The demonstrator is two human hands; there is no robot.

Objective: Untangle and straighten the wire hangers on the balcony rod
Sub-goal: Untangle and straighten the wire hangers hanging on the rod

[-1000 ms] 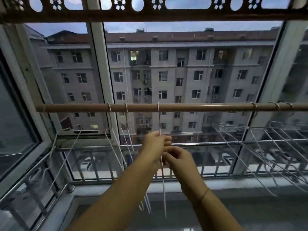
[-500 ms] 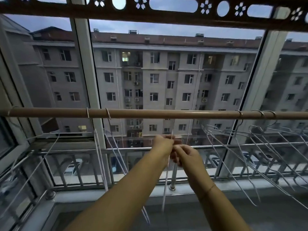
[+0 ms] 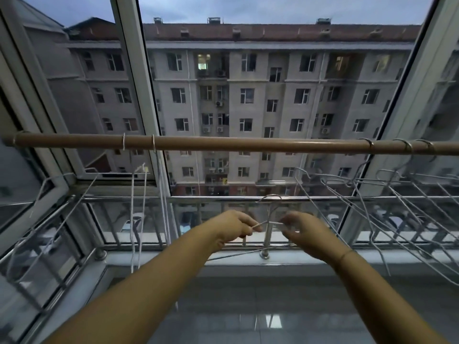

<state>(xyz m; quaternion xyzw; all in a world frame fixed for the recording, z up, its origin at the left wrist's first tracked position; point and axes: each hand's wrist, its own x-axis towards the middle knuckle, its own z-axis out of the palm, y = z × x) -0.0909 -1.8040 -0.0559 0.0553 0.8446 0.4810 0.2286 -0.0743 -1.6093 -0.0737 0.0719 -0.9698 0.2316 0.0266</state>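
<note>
Fingers (image 3: pixel 248 231) of the left hand (image 3: pixel 232 228) and right hand (image 3: pixel 306 234) pinch one wire hanger (image 3: pixel 270 211) below the rod (image 3: pixel 248 144), near tangled hangers (image 3: pixel 387 194) at right.

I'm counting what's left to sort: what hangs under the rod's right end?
Three hooks loop over the rod; below them, tangled wire hangers splay out. Their right ends run out of frame, so the count is unclear.

No text, label or number is legible anywhere in view.
</note>
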